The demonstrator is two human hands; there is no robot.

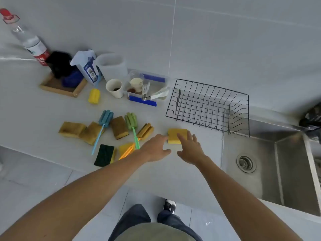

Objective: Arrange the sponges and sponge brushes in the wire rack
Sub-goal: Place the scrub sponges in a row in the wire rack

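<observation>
Both hands reach for the yellow sponge [175, 135] lying on the counter [199, 153] just in front of the rack [210, 106], which holds nothing yet. The left hand [156, 150] has its fingers relaxed and apart, fingertips at the sponge's left edge; the right hand [190, 150] is spread, fingers laid over the sponge's right side — neither has a grip on it. The likeliest slip, I judge, is the sponge being pushed along the smooth counter instead of lifted, since flat fingers press rather than pinch; it sits near the sink [271, 171] and could slide toward that edge. The rack overhangs the sink at its right end, so a heavy-handed drop there might tip or shift it. The left forearm passes over the green brush [132, 127] and orange brush [137, 138], and a careless sweep could knock them into the other sponges nearby. As for writing — the bottle [33, 42] has a red-and-white label and the pouch [86, 66] a blue panel, but no text on either is legible.
</observation>
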